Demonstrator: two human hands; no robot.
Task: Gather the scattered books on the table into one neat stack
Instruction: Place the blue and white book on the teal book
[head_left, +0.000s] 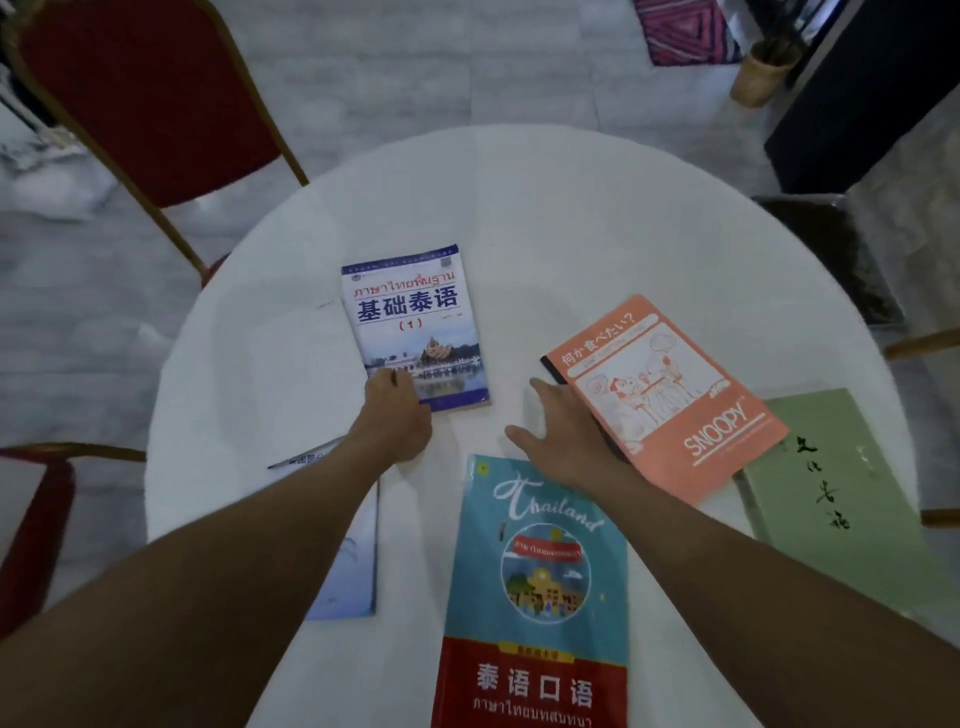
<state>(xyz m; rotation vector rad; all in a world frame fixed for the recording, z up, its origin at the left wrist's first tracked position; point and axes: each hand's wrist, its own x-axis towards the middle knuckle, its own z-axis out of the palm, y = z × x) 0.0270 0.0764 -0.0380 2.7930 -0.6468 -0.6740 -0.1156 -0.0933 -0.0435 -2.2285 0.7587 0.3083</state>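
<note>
The left hand (397, 410) pinches the near corner of the blue book (415, 322) on the desk (571, 234); the right hand (566, 436), spread wide, touches the edge of the orange book (660, 395).

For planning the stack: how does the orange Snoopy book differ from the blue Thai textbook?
The Snoopy book is orange with a cartoon; the Thai textbook is white and blue with a photo. The Snoopy book overlaps the green book; the Thai textbook touches no other book. Both lie face up.

Head view: wide-angle, looks steeply down, close over table (519, 208).
</note>
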